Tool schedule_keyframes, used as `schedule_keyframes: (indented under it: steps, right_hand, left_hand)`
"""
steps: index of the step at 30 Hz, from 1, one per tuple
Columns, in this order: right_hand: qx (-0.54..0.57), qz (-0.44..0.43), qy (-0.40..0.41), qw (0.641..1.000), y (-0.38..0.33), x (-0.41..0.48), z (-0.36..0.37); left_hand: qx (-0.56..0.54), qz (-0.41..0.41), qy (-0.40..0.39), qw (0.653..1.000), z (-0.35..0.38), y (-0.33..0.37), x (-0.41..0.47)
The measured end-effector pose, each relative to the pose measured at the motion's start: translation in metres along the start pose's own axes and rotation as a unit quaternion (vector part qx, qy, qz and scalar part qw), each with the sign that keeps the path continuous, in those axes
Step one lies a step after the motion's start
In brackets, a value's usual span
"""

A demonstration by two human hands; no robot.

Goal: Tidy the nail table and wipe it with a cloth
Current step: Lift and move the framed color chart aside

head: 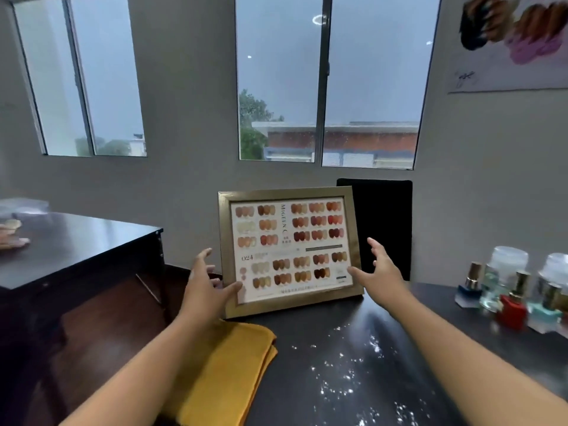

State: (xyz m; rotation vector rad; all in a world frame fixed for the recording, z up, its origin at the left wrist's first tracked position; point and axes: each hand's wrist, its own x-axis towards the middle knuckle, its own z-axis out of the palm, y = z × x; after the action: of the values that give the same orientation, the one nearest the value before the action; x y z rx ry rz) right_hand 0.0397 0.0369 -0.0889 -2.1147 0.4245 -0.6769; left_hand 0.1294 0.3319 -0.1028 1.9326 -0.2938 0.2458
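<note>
A gold-framed nail colour chart point(289, 250) stands upright at the far left of the dark nail table point(436, 321). My left hand point(206, 287) grips the frame's lower left corner, thumb on the front and fingers at its left edge. At the frame's right side my right hand point(379, 270) has its fingers spread, and only the thumb tip touches the frame's edge. A folded yellow cloth point(227, 373) lies on the table's left edge, partly under my left forearm. White powder specks point(347, 379) are scattered over the table's middle.
Several nail polish bottles and clear jars point(510, 302) stand at the table's right. A black chair back point(384, 226) rises behind the frame, against the wall. A second dark table point(76, 250) stands at the left across a gap of brown floor.
</note>
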Motion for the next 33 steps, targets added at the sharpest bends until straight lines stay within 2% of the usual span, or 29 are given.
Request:
schedule_keyframes:
  steps: [3,9,15,26,33]
  right_hand:
    - [0.051,0.019,-0.024,0.998,0.017,0.002,0.017]
    - [0.054,0.009,0.013,0.998,0.029,0.008,0.024]
    - [0.051,0.0,0.037,0.998,0.026,0.014,0.018]
    - [0.094,0.016,0.047,0.994,0.026,0.014,0.012]
    - [0.054,0.001,0.021,0.998,0.038,0.006,0.01]
  left_hand:
    - [-0.016,-0.014,-0.054,0.998,0.003,-0.014,0.001]
    - [-0.017,0.016,0.01,1.0,0.008,-0.021,0.003]
    - [-0.001,0.025,0.005,1.0,0.007,-0.014,0.022]
    - [0.033,0.01,-0.087,0.996,0.024,-0.002,0.088]
    - [0.028,-0.013,-0.12,0.992,0.028,-0.02,0.093]
